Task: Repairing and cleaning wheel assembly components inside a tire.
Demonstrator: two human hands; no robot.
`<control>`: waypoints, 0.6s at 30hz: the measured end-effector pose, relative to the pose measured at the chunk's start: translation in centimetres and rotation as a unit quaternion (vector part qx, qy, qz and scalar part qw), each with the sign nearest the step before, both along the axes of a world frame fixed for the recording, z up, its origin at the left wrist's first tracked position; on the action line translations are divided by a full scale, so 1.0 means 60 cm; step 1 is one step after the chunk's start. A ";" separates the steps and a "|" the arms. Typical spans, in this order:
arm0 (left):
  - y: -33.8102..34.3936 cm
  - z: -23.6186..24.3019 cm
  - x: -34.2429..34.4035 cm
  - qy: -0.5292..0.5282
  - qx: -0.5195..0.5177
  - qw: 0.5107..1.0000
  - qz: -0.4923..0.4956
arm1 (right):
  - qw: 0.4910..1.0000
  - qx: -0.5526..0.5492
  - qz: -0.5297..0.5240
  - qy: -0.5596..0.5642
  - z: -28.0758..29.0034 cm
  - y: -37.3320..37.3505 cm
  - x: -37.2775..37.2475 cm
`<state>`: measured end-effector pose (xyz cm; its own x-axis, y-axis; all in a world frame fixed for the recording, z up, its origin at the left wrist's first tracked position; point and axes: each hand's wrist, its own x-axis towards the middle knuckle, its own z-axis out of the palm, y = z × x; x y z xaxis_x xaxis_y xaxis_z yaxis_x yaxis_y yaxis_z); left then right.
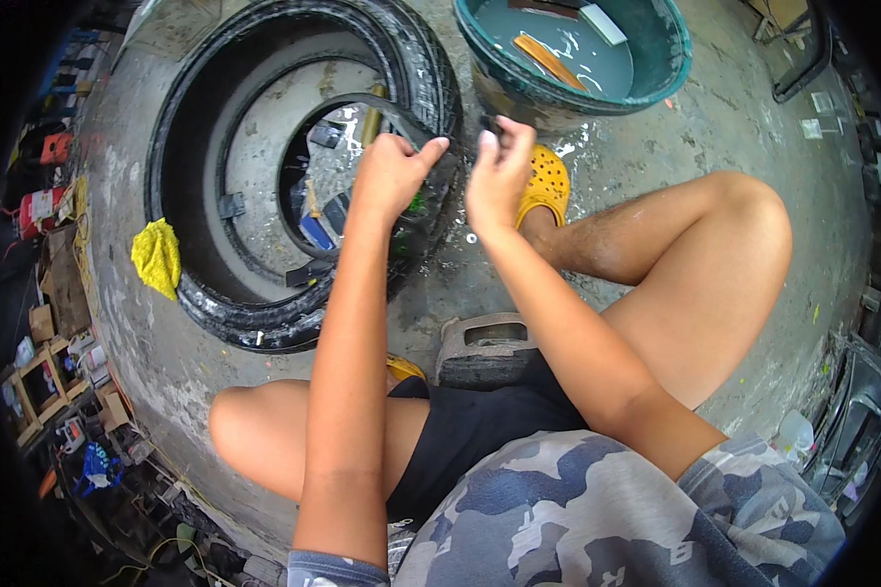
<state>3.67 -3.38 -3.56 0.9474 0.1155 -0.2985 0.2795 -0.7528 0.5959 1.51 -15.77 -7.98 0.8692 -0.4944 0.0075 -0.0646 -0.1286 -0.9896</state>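
A large black tyre (181, 166) lies on its side on the concrete floor, wet and streaked with white. My left hand (392, 176) is over its right side, fingers curled round a thin black rubber tube or band (406, 122); what lies under the palm is hidden. Just to the right, my right hand (500, 176) is raised with its fingers pinched on a small dark piece (490, 124), too small to name. Within the tyre's ring lie a yellowish cylinder (372, 119) and a blue block (315, 233).
A green basin (680, 59) of cloudy water stands at the far right, an orange-brown strip (548, 61) and a white block (603, 24) in it. A yellow cloth (157, 259) hangs on the tyre's left rim. My yellow clog (546, 181) is beside the basin. Clutter lines the left edge.
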 end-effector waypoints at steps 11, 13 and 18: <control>-0.007 0.003 -0.047 -0.076 -0.081 0.990 0.087 | 0.920 -0.209 0.329 -0.039 -0.065 -0.014 -0.117; -0.044 -0.047 -0.008 -0.085 -0.041 0.992 0.087 | 0.918 -0.239 0.313 -0.050 -0.089 -0.042 -0.100; -0.029 -0.078 0.006 -0.066 -0.026 0.991 0.113 | 0.902 -0.267 0.322 0.103 -0.119 -0.048 -0.061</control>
<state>4.06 -5.12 -8.25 0.9299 0.3176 -0.1855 0.3555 -0.6473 0.6743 -2.14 -18.66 -15.10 0.9850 0.1411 -0.0994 0.0187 -0.6597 -0.7513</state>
